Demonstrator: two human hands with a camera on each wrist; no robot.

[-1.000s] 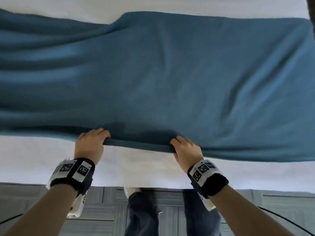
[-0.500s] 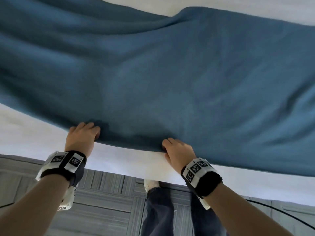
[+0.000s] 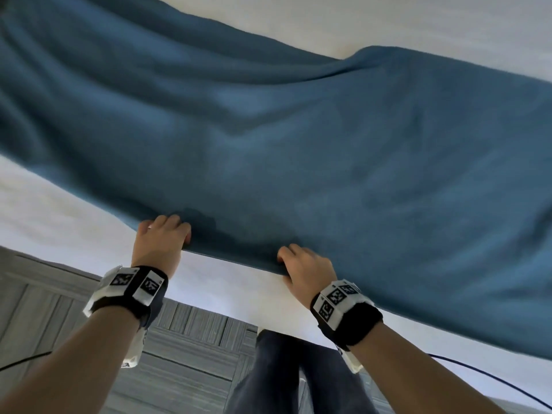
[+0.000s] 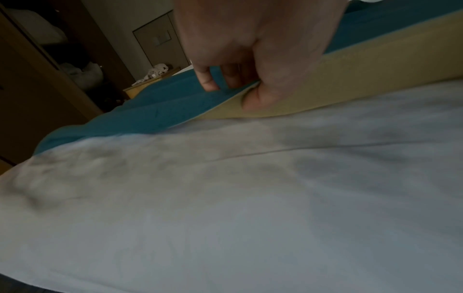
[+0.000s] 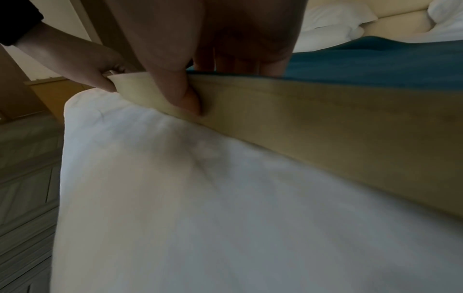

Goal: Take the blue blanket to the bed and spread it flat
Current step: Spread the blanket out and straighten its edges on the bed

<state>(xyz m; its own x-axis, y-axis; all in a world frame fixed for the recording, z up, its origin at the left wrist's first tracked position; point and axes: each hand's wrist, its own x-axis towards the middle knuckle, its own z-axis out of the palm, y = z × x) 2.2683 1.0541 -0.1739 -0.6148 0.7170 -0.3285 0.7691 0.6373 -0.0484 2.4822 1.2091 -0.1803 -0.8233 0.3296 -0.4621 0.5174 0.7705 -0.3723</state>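
Two hands, left (image 3: 162,243) and right (image 3: 304,270), fingers curled tight around the blue blanket's (image 3: 298,150) near edge over the bed (image 3: 59,216)

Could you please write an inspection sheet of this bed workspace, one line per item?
Surface: white bed sheet, lightly creased, bare along the near side.
Job's things: blue blanket lies across the bed, rippled; its near edge is lifted, showing a yellow underside.
Clutter: nothing seen on the bed except white pillows at the headboard.
Grippers: left hand and right hand each pinch the blanket's near edge, thumb under.
Cables: a dark cable on the floor at right; another at left.
Surroundings: grey floor, wooden wardrobe, the person's legs.
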